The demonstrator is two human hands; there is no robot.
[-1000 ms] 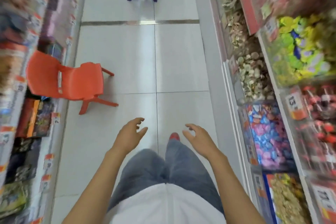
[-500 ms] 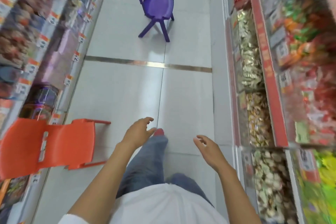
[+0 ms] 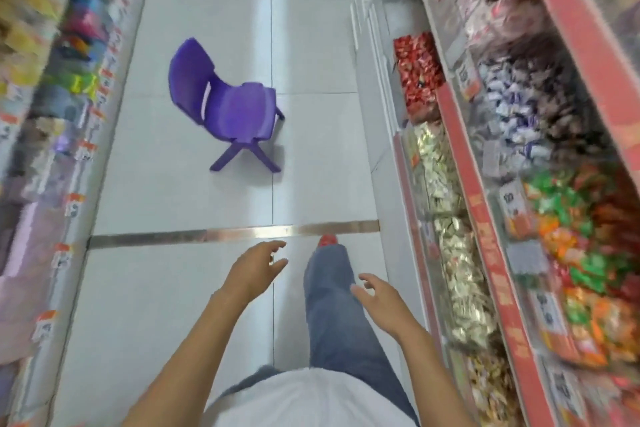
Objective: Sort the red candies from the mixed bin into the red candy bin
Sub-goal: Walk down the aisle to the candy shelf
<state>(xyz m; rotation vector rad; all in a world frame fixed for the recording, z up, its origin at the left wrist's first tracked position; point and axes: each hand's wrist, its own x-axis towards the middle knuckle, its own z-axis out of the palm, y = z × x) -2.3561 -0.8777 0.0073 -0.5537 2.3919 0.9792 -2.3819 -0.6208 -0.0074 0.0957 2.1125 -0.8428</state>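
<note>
Hanging out front over the aisle floor [image 3: 166, 305], left hand [image 3: 254, 269] and right hand [image 3: 381, 302] are both empty, fingers [image 3: 272, 246] loosely spread. The right hand is nearer the shelves running lengthwise up the right side. What I'd guess is the mixed bin [image 3: 581, 239], a blurry green, orange and red jumble, sits ahead-right on the upper tier. The red candy bin [image 3: 417, 74] is well farther up on the lower tier, full of shiny red wrappers, roughly level with the purple chair [image 3: 235, 107].

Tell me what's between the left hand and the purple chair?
Just a shiny metal strip crossing bare floor tiles, as the head view shows.
</note>
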